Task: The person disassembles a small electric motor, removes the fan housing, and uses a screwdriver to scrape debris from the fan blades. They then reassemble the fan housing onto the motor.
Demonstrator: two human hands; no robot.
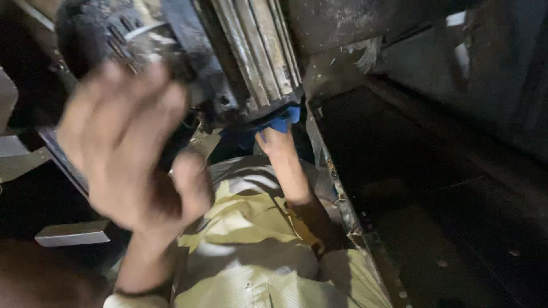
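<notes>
So the main thing here is a grimy electric motor (251, 51) with a ribbed grey housing, sitting at the top middle of the view and tilted so its lower end points down toward the person's lap. The darker fan-cover end (108, 34) with slots in it is off to the upper left. Right at the motor's lower edge there's a blue tool (283, 121), and only a small bit of it shows, so I can't tell what kind it is. The right hand (277, 142) is reaching up under the motor with its fingers closed on that blue piece, forearm running down toward the lap. The left hand (128, 151) is big and blurry in the foreground, up against the fan-cover end; the fingers look loosely spread, but with the blur I honestly can't tell if it's gripping the motor or just next to it. Below both hands you see pale yellowish clothing (251, 251) on the person's lap. To the right is a dark metal frame (434, 188) with a dusty lower ledge, and on the left a flat grey bar (71, 232) sticks out of the shadows.
</notes>
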